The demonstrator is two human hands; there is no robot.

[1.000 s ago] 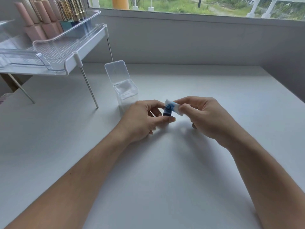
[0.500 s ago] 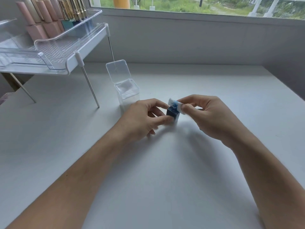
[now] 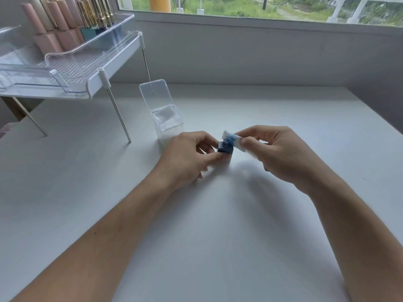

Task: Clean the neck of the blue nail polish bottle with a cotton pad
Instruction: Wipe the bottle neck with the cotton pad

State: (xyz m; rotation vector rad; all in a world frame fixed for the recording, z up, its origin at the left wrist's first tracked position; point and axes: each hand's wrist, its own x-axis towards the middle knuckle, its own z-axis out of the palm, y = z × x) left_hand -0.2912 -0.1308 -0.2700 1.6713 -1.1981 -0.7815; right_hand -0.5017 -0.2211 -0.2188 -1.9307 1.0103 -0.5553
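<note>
Seen from the head camera, a person works at a white table [image 3: 218, 236] beside a window, both bare forearms reaching in from the lower edge. The left hand [image 3: 187, 158] is closed around a small blue nail polish bottle [image 3: 224, 148], thumb and fingers pinching its square body, which stands upright on the tabletop near the middle of the scene with its cap off and the round neck showing. The right hand [image 3: 277, 153] pinches a white cotton pad [image 3: 234, 141] between thumb and forefinger, the other fingers curled loosely; the pad carries a blue stain and sits against the right side of the bottle's neck, touching it as far as the view shows. Just behind the left hand stands a clear plastic box [image 3: 168, 125] with its hinged lid raised, holding a stack of white pads. At upper left a clear shelf rack [image 3: 91, 62] on thin metal legs carries a row of nail polish bottles [image 3: 63, 27], pink ones at the front left and gold-capped ones behind. Greenery shows through the window [image 3: 261, 7] along the top edge
</note>
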